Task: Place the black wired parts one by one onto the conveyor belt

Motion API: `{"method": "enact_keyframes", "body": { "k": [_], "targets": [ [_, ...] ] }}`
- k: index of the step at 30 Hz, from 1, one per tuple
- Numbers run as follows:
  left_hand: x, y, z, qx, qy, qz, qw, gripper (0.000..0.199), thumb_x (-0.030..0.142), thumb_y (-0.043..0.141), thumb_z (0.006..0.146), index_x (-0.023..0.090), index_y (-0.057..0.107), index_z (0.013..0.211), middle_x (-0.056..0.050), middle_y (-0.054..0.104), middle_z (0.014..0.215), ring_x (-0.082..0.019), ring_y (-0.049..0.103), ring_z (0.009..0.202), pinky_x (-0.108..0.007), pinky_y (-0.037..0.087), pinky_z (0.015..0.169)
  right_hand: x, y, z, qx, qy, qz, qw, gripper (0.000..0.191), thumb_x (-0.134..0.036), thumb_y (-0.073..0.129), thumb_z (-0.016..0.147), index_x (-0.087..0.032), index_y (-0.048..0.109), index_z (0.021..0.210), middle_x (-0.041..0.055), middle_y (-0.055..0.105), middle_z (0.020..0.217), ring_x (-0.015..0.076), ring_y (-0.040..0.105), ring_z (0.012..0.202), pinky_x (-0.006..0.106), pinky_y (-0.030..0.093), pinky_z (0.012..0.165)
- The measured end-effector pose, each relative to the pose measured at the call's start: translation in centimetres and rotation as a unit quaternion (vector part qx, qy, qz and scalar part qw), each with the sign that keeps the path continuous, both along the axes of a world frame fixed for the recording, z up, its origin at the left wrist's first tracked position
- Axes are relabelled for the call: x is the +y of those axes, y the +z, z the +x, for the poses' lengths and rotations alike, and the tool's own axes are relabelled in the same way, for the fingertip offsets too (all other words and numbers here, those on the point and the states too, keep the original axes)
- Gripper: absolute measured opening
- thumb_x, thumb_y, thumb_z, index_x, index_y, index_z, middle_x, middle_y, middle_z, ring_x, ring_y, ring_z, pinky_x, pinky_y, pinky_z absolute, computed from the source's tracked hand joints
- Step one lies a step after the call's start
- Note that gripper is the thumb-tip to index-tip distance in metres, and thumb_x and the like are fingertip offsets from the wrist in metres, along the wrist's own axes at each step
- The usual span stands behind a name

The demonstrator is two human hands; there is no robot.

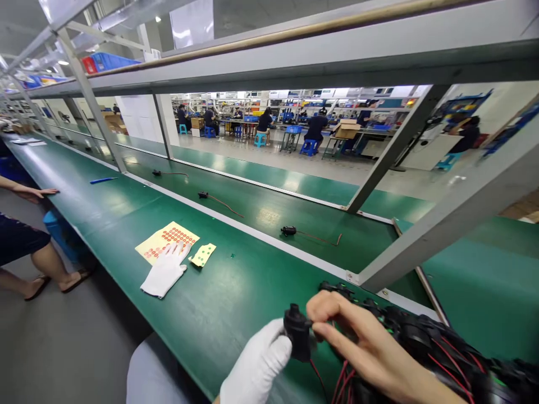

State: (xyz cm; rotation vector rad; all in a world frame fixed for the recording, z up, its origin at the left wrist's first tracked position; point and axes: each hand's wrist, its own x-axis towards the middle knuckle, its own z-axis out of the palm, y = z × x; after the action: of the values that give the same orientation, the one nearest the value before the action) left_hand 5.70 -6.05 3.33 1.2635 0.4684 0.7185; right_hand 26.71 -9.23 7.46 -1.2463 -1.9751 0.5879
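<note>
The gloved left hand (257, 359) clamps the black device (298, 336), its long axis near vertical, narrow tip (294, 308) up; the bare right hand (357, 331) pinches its side spout (309, 324).

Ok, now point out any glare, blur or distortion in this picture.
Head view: pale glare patches mark the green belt; head view: the right hand looks slightly blurred; head view: the grey post at right slants, probably wide-angle stretch.
</note>
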Motion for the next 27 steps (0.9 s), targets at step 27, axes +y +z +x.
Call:
{"method": "enact_keyframes", "body": {
  "k": [27],
  "targets": [
    [-0.6,-3.6,-6.5,-0.033,0.155,-0.092,0.983,0.068,0.069,0.078,0.066,0.016,0.073,0.108,-0.014,0.078,0.1,-0.029,0.071,0.096,-0.04,0.049,0.089,9.1,-0.7,-3.6,-0.219,0.006,-0.029,0.975,0.013,-0.02,0.05,0.1,-0.021,0.06,0.093,0.0032,0.069,0.089,0.0162,0.065,0.076,0.03,0.054,0.069]
  ]
}}
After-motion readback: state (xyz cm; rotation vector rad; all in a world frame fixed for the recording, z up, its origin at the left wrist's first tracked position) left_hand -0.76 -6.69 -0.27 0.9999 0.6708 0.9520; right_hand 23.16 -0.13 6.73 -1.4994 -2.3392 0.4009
